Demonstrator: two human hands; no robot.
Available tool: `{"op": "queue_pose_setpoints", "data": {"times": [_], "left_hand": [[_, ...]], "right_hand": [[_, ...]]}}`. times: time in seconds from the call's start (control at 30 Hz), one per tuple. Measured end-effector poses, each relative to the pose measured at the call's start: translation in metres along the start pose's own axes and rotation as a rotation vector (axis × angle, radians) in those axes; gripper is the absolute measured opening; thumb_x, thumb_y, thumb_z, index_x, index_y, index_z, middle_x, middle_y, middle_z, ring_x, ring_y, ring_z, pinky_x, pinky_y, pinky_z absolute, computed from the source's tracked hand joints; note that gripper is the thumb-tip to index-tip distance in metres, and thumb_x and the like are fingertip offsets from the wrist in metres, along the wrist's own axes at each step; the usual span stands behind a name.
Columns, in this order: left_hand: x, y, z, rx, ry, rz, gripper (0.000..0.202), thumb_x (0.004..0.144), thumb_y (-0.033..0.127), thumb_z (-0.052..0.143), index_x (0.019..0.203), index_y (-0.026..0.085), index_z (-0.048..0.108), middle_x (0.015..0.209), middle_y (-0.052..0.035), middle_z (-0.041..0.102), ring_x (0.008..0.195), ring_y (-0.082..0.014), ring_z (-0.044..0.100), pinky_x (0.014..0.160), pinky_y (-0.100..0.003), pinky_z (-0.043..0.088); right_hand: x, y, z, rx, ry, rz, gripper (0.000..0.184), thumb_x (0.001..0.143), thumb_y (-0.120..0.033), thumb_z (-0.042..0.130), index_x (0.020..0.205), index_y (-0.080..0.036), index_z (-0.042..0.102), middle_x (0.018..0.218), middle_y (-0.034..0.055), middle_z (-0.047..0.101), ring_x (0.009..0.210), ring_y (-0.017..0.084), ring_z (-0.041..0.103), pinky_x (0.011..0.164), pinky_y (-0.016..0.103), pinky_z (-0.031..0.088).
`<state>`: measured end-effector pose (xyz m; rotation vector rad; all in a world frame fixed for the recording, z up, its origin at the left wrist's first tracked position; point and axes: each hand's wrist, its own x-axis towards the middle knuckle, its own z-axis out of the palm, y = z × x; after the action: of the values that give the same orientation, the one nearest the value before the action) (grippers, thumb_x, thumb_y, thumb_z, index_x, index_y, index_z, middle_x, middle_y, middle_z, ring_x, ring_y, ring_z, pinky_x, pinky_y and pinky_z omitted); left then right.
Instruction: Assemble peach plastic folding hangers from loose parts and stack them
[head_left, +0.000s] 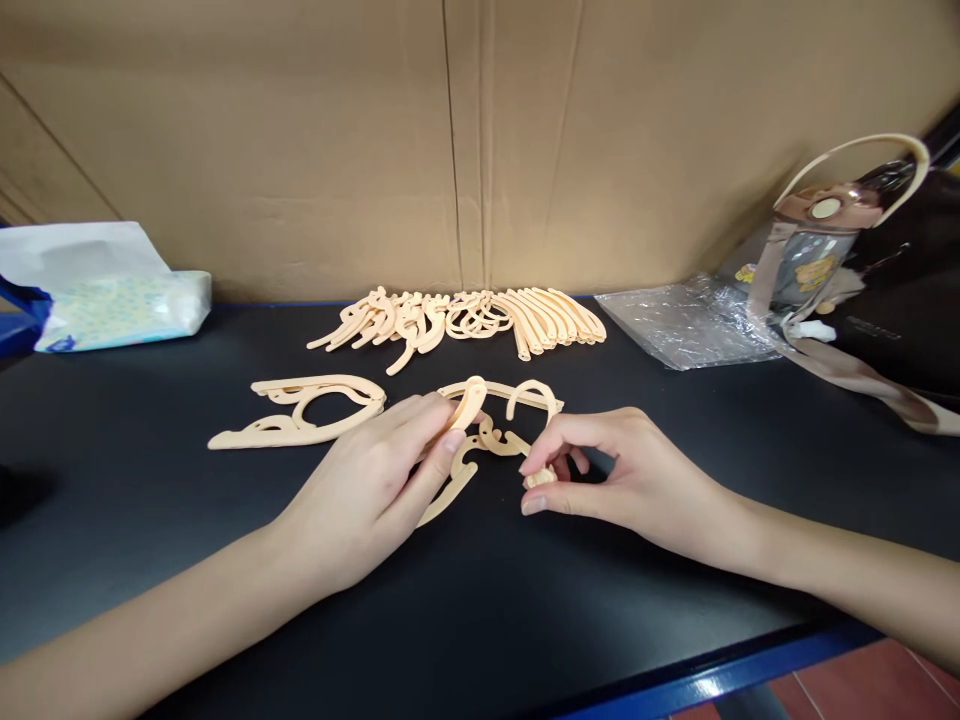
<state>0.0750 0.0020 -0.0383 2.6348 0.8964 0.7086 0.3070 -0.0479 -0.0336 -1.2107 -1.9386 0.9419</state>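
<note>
My left hand (375,480) grips a beige plastic hanger arm (469,402) between thumb and fingers, its rounded end pointing up. In a pinch of thumb and forefinger, my right hand (600,465) has a beige hanger hook; a small end (541,477) shows at the fingertips, and a curved hook (534,388) rises behind them. Whether these two are one piece is partly hidden by the fingers. Between and beyond my hands, more loose hanger parts (450,492) lie on the table, partly covered by my left hand. A folded hanger (300,436) rests left of it.
Along the back of the black table (420,640) lie piles of hanger parts (555,318), with rings (476,315) among them. A tissue pack (127,305) is at the left. A clear plastic bag (682,320), a strapped bottle (810,250) and a dark bag (907,300) stand right.
</note>
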Motion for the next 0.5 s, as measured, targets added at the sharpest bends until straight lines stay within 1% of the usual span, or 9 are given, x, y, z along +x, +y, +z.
{"op": "queue_pose_setpoints", "data": {"times": [0.17, 0.3, 0.37, 0.5], "left_hand": [[-0.001, 0.010, -0.004, -0.071, -0.076, -0.064, 0.031, 0.102, 0.031, 0.029, 0.083, 0.021, 0.051, 0.076, 0.0008, 0.056, 0.069, -0.0160, 0.054, 0.065, -0.029, 0.041], [-0.004, 0.015, -0.006, -0.037, -0.124, -0.107, 0.029, 0.103, 0.034, 0.028, 0.086, 0.022, 0.049, 0.063, 0.0055, 0.052, 0.054, -0.0130, 0.050, 0.054, -0.027, 0.035], [-0.005, 0.015, -0.005, 0.020, -0.126, -0.071, 0.024, 0.103, 0.035, 0.033, 0.089, 0.023, 0.048, 0.059, 0.0079, 0.048, 0.048, -0.0115, 0.045, 0.050, -0.026, 0.031], [-0.006, 0.011, 0.000, 0.123, -0.103, 0.085, 0.021, 0.104, 0.033, 0.034, 0.087, 0.023, 0.044, 0.060, 0.0081, 0.047, 0.046, -0.0106, 0.043, 0.048, -0.024, 0.028]], "right_hand": [[0.000, 0.002, -0.004, 0.100, 0.044, 0.017, 0.019, 0.081, -0.032, 0.077, 0.076, -0.018, 0.066, 0.063, -0.0048, 0.063, 0.058, 0.009, 0.051, 0.058, 0.023, 0.040], [0.002, 0.004, -0.004, 0.223, 0.114, 0.028, 0.020, 0.079, -0.035, 0.079, 0.078, -0.018, 0.067, 0.071, -0.0028, 0.064, 0.064, 0.010, 0.056, 0.061, 0.025, 0.045], [0.004, 0.005, -0.004, 0.342, 0.124, 0.035, 0.019, 0.077, -0.032, 0.080, 0.080, -0.018, 0.068, 0.074, -0.0027, 0.066, 0.068, 0.011, 0.060, 0.065, 0.025, 0.048], [0.009, 0.005, -0.004, 0.583, 0.065, 0.109, 0.013, 0.079, -0.025, 0.078, 0.084, -0.018, 0.069, 0.079, -0.0027, 0.072, 0.076, 0.011, 0.067, 0.078, 0.026, 0.053]]}}
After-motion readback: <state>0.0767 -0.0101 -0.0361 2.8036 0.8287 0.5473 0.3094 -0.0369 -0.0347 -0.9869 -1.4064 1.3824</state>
